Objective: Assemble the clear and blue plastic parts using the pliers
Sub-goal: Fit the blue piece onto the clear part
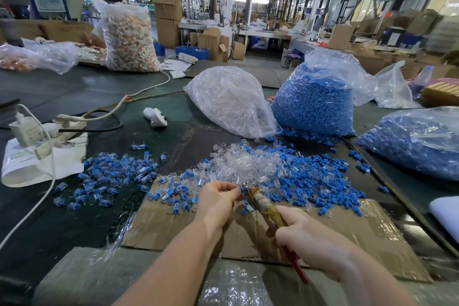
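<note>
My left hand (218, 197) pinches a small clear and blue plastic part (241, 189) just above the cardboard sheet (367, 226). My right hand (308, 238) grips the pliers (263, 202), whose tape-wrapped jaws meet the part at its right side. Their red handle sticks out below my fist. A pile of loose clear parts (243, 164) lies beyond my hands, with loose blue parts (320, 181) spread to its right. Joined clear-and-blue pieces (111, 171) lie scattered to the left.
A bag of clear parts (231, 102) and two bags of blue parts (315, 104) (417, 141) stand behind and to the right. A power strip with charger and cables (49, 131) sits on the left, a white controller (155, 117) mid-table. A person works at the far left.
</note>
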Demonstrator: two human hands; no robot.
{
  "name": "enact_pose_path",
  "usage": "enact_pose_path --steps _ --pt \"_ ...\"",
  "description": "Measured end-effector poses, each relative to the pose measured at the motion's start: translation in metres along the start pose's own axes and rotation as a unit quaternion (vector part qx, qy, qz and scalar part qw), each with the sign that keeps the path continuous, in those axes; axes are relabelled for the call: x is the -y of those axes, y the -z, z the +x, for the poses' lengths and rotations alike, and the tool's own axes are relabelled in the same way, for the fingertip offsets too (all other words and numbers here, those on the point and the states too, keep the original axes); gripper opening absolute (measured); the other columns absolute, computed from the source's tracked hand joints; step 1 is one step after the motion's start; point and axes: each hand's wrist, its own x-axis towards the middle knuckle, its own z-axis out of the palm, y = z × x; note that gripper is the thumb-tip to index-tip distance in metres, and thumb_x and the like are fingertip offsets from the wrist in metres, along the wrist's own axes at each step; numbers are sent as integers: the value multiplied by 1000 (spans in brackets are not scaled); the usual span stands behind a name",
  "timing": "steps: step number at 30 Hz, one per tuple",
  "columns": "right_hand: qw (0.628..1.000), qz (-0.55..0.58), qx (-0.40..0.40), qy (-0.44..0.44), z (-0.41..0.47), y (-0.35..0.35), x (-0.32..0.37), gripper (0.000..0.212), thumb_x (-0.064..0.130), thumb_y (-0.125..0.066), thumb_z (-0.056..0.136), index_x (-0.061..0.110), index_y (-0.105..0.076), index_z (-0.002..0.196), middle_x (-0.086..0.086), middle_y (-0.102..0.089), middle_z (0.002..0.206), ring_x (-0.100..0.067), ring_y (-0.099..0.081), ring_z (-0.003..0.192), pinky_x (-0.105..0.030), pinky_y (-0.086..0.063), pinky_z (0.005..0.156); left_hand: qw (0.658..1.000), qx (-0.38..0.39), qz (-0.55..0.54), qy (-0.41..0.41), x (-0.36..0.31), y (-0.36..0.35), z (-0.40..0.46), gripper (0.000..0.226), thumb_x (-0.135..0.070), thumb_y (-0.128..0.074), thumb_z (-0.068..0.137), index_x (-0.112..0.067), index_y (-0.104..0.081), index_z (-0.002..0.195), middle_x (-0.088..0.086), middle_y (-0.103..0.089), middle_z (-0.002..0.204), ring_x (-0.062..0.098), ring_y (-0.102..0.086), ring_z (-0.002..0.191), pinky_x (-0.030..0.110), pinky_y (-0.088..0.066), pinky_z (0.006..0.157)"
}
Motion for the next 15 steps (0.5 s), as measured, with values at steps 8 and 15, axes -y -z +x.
enact_pose_path --steps 8,15 --pt "1000 -11 23 11 -5 2 7 12 -1 -45 80 5 -53 85 0 -52 81 -3 -43 53 -14 -33 46 1000 -16 6 8 -3 -3 -2 7 -4 -61 87 -8 -64 82 11 -68 78 19 -65 67 20 -47 46" --pt "995 -77 -28 49 -3 -5 8 24 0 -42 84 17 -48 69 3 -49 71 -2 -41 52 -13 -33 47 1000 -22 -1 11 -3 -3 -5 5 -3 -60 87 -6 -64 85 13 -68 82 21 -65 70 23 -48 49"
